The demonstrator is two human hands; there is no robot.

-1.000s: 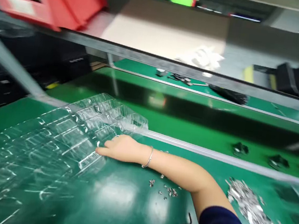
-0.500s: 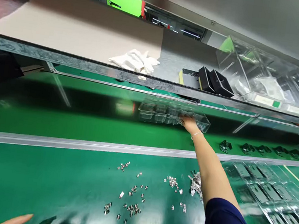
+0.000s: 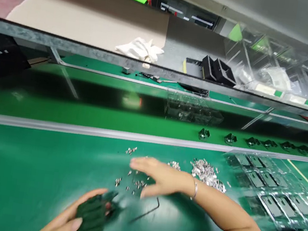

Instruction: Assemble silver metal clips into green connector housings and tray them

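My left hand (image 3: 71, 214) is closed around a dark, blurred moulded part (image 3: 92, 214) at the bottom of the view, thumb along its near side. My right hand (image 3: 162, 176) hovers over the green bench with fingers stretched out and thumb apart; nothing shows in it. Beneath and beside it lie small metal pieces (image 3: 140, 184) in loose clusters. A black hex key (image 3: 146, 212) rests on the bench between the two hands. To the right of my right hand spreads a heap of silvery metal pieces (image 3: 206, 172).
Clear trays with flat dark-framed pieces (image 3: 280, 208) cover the right side. Several black parts (image 3: 231, 138) line the green strip behind the metal rail (image 3: 111, 134). Farther back stands a clear compartment tray (image 3: 194, 111). A shelf above carries white gloves (image 3: 140, 48) and black boxes (image 3: 220, 71).
My right hand has drawn back from the clear compartment tray to above the bench, its fingers now visible. My left hand has risen into view with the dark part. The view has tilted downward.
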